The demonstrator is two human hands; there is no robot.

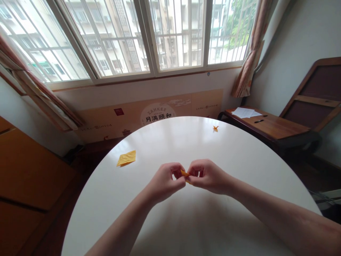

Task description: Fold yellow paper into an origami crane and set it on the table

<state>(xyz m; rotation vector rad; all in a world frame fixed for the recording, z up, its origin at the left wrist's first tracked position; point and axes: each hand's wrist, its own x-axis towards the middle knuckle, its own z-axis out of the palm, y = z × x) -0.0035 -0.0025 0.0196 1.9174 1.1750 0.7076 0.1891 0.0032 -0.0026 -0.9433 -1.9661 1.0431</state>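
Note:
Between my two hands, above the middle of the white table, is a small folded piece of orange-yellow paper (184,173). My left hand (167,181) pinches it from the left with thumb and fingers. From the other side my right hand (206,176) pinches it too, and the fingertips of both hands nearly meet. Most of the paper is hidden by the fingers, so its exact folded shape cannot be made out. A creased yellow paper sheet (126,158) lies to the left of my hands. Farther off, near the far edge, stands a small orange paper crane (215,128).
The round white table (112,213) fills the foreground. Beyond its right edge, a wooden side table (287,121) carries white papers (245,112) and dark pens (259,121). A barred window and curtains (252,60) lie behind; an orange-brown cabinet (26,170) stands at left.

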